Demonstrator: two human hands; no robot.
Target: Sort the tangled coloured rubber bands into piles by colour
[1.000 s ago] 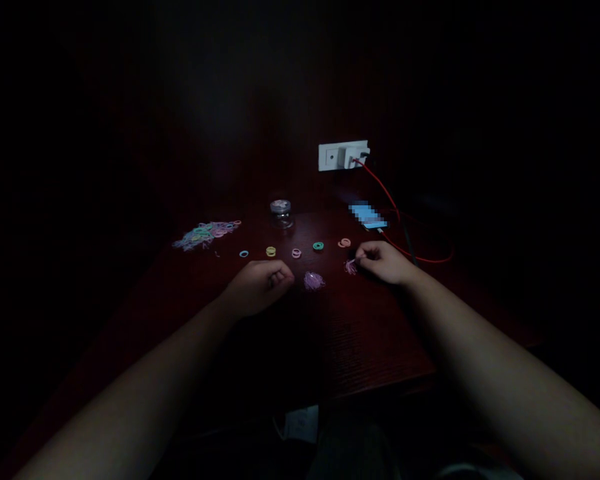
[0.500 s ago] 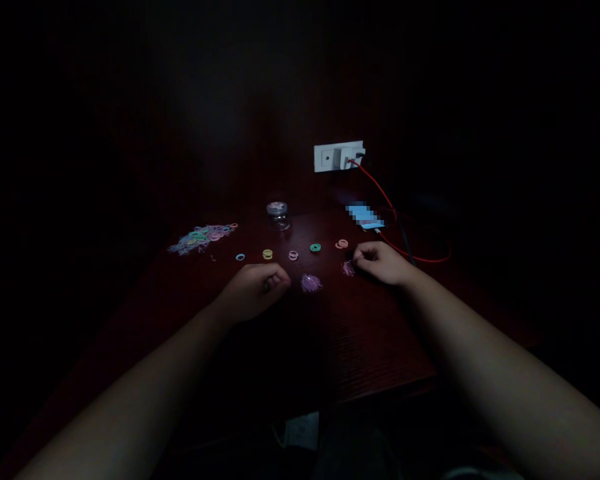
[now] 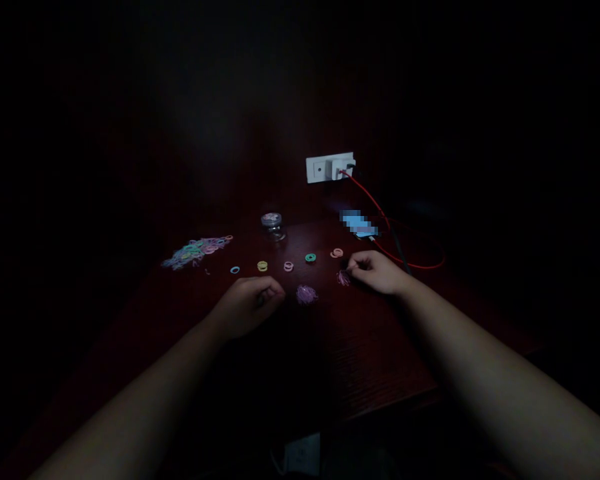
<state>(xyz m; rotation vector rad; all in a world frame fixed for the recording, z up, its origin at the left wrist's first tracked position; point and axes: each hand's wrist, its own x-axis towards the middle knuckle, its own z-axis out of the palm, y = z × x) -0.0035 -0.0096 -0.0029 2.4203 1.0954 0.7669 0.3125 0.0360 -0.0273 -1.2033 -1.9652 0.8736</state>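
My left hand (image 3: 250, 305) is closed over the dark red table, left of a purple pile of bands (image 3: 307, 295); what its fingers hold, if anything, is too small to make out. My right hand (image 3: 373, 270) is pinched at the edge of a smaller pinkish-purple pile (image 3: 343, 277), its fingertips touching or just above it. Behind the hands runs a row of rings: blue (image 3: 235, 270), yellow (image 3: 263, 266), pink (image 3: 289, 267), green (image 3: 311, 257) and orange-pink (image 3: 337, 253). A large mixed pile of bands (image 3: 197, 252) lies at the left.
A clear round jar (image 3: 273, 227) stands behind the row. At the back right lies a lit phone (image 3: 359, 224) with a red cable (image 3: 373, 195) running to a charger in the wall socket (image 3: 316, 170). The table's front edge (image 3: 390, 403) is near my arms.
The whole view has shifted slightly, so everything sits a little lower and further left. Both hands keep nearly the same places relative to the piles.
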